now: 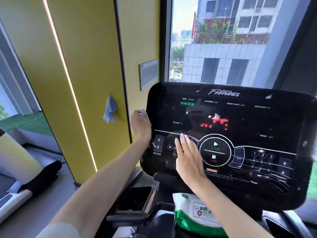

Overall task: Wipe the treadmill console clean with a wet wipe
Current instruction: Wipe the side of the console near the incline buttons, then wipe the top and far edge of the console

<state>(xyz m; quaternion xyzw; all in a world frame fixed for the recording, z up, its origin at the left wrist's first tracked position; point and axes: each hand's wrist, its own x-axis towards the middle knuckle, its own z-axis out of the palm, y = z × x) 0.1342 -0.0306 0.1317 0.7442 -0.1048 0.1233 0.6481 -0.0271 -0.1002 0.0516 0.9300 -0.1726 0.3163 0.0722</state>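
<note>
Now my left hand (141, 123) pinches the wet wipe (142, 111) at the left edge of the console (248, 121). My right hand (188, 157) is flat and spread over the buttons (158, 143). I should rub slow, side to side, pressing softly.

Treadmill console (240, 134): centre-right, in front of the window (223, 40).
Left hand (140, 125): at the console's left edge, holding the wet wipe (142, 112) against it.
Right hand (188, 160): flat on the console's lower left, just left of the round start control (215, 150).
Wipes pack (192, 212): below the console, under the right forearm.
Tray recess (135, 198): left of the pack.
Cloth (109, 110): hanging on the wall panel (82, 66), left of the console.
Second treadmill (25, 177): far left.
</note>
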